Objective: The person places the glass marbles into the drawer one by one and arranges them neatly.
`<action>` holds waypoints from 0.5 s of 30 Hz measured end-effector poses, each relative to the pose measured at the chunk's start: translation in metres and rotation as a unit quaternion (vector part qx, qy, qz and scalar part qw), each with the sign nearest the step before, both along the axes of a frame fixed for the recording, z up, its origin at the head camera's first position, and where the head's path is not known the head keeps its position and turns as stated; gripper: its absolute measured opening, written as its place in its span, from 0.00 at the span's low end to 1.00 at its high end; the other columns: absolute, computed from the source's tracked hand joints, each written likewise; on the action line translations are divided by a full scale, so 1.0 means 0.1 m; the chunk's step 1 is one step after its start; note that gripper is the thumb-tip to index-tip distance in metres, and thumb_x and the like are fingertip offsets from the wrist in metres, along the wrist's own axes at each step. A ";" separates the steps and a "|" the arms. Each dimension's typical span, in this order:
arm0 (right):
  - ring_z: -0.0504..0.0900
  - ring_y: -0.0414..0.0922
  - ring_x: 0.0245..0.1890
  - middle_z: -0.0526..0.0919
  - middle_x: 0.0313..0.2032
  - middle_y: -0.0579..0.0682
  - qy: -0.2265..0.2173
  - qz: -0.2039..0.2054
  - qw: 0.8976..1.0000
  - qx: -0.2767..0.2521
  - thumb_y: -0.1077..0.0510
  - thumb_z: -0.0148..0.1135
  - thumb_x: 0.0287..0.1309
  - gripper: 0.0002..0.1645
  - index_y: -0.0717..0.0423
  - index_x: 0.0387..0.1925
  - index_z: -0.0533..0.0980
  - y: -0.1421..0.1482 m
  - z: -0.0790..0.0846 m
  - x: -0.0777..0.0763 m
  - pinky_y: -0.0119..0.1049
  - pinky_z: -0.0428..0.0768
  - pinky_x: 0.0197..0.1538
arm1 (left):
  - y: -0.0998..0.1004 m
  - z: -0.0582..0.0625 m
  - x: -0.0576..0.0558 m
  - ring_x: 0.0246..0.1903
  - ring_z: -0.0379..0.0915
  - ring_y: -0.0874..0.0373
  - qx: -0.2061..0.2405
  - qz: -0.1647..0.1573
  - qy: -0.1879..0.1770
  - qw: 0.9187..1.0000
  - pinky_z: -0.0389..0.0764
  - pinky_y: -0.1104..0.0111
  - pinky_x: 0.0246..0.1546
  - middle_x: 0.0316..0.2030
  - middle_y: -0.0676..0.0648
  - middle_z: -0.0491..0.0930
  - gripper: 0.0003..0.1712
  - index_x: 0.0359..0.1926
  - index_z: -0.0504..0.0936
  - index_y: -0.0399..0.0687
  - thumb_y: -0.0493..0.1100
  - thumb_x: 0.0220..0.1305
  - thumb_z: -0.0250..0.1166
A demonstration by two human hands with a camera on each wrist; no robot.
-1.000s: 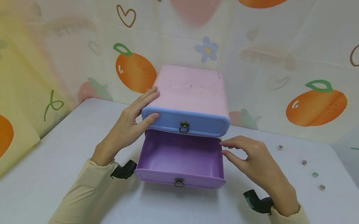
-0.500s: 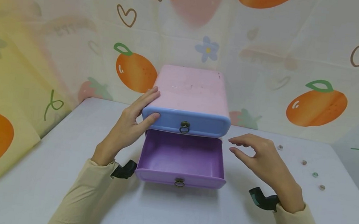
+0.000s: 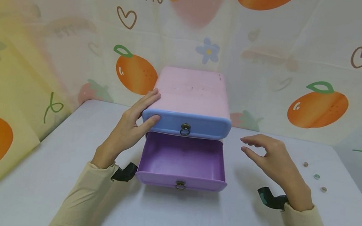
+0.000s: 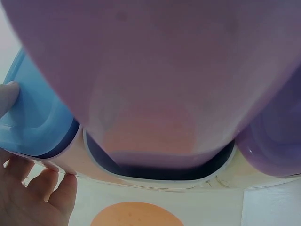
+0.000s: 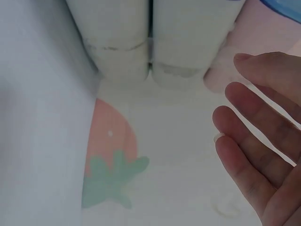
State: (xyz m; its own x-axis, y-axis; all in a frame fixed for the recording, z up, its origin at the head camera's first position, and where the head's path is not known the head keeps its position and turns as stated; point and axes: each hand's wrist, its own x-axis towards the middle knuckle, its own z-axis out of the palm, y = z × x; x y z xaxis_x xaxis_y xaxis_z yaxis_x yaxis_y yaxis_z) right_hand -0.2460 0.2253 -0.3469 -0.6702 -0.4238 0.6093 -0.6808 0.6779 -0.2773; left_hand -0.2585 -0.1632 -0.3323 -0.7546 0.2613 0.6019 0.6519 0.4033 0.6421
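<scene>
A small drawer cabinet (image 3: 191, 92) with a pink top stands against the patterned backdrop. Its blue top drawer (image 3: 166, 122) is closed and has a ring pull. Below it a purple drawer (image 3: 183, 157) is pulled out, with nothing visible inside. Another closed purple drawer (image 4: 277, 127) shows in the left wrist view, hidden in the head view. My left hand (image 3: 130, 124) holds the cabinet's left corner, thumb on the blue front and fingers along the pink side. My right hand (image 3: 273, 157) hovers right of the cabinet, fingers loosely bent and apart, holding nothing.
Several small round pieces lie on the white table at the right, including a green one (image 3: 317, 176) and a brownish one (image 3: 306, 164). A fabric backdrop with printed oranges (image 3: 317, 109) hangs behind. The pulled-out drawer juts forward over the table (image 3: 173, 219).
My right hand has moved away from the open drawer's right edge, rightward and slightly up, and now hides one small round piece. The left hand and the cabinet stay in place.
</scene>
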 end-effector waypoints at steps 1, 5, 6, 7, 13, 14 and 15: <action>0.85 0.47 0.36 0.89 0.38 0.48 0.000 -0.004 1.000 0.001 0.68 0.75 0.46 0.18 0.56 0.42 0.86 0.01 0.00 0.00 0.27 0.81 0.40 | 0.00 0.00 0.00 0.77 0.49 0.54 0.000 0.001 0.000 1.000 0.62 0.59 0.73 0.76 0.51 0.58 0.34 0.73 0.66 0.49 0.34 0.68 0.62; 0.85 0.49 0.37 0.89 0.37 0.50 -0.003 -0.023 1.000 0.005 0.67 0.75 0.46 0.18 0.57 0.42 0.85 0.07 -0.01 -0.02 0.40 0.84 0.35 | -0.01 -0.01 0.01 0.77 0.49 0.55 -0.001 0.002 0.000 1.000 0.62 0.60 0.73 0.76 0.51 0.58 0.34 0.73 0.66 0.49 0.34 0.68 0.62; 0.85 0.50 0.37 0.89 0.38 0.51 -0.006 -0.027 1.000 0.006 0.67 0.75 0.46 0.18 0.57 0.43 0.85 0.08 -0.01 -0.03 0.41 0.84 0.34 | -0.01 -0.01 0.01 0.77 0.49 0.55 -0.002 0.002 0.001 1.000 0.62 0.60 0.73 0.76 0.51 0.58 0.34 0.73 0.66 0.49 0.34 0.68 0.62; 0.85 0.50 0.37 0.89 0.38 0.51 -0.009 -0.031 0.999 0.006 0.67 0.75 0.46 0.18 0.57 0.43 0.85 0.09 -0.02 -0.03 0.41 0.84 0.34 | -0.01 -0.02 0.01 0.77 0.49 0.55 -0.002 0.002 0.001 1.000 0.62 0.60 0.73 0.76 0.51 0.58 0.34 0.73 0.66 0.49 0.34 0.68 0.62; 0.85 0.52 0.38 0.89 0.38 0.53 -0.028 -0.052 0.998 0.012 0.65 0.76 0.48 0.18 0.57 0.44 0.85 0.17 -0.06 -0.08 0.39 0.83 0.34 | 0.00 -0.01 0.00 0.77 0.50 0.58 -0.003 0.003 0.004 1.000 0.63 0.62 0.72 0.76 0.52 0.58 0.34 0.73 0.66 0.49 0.34 0.68 0.62; 0.85 0.52 0.38 0.89 0.38 0.53 -0.031 -0.055 0.998 0.013 0.65 0.75 0.48 0.18 0.57 0.44 0.84 0.18 -0.07 -0.09 0.38 0.83 0.34 | 0.00 -0.01 0.00 0.76 0.50 0.58 -0.003 0.003 0.005 1.000 0.63 0.62 0.72 0.76 0.52 0.58 0.34 0.73 0.66 0.49 0.34 0.68 0.62; 0.85 0.52 0.38 0.89 0.38 0.54 -0.033 -0.058 0.998 0.013 0.65 0.75 0.48 0.18 0.57 0.44 0.84 0.19 -0.07 -0.09 0.38 0.83 0.35 | 0.00 -0.01 0.00 0.76 0.50 0.59 -0.003 0.003 0.005 1.000 0.63 0.62 0.72 0.76 0.52 0.58 0.34 0.73 0.66 0.49 0.34 0.68 0.62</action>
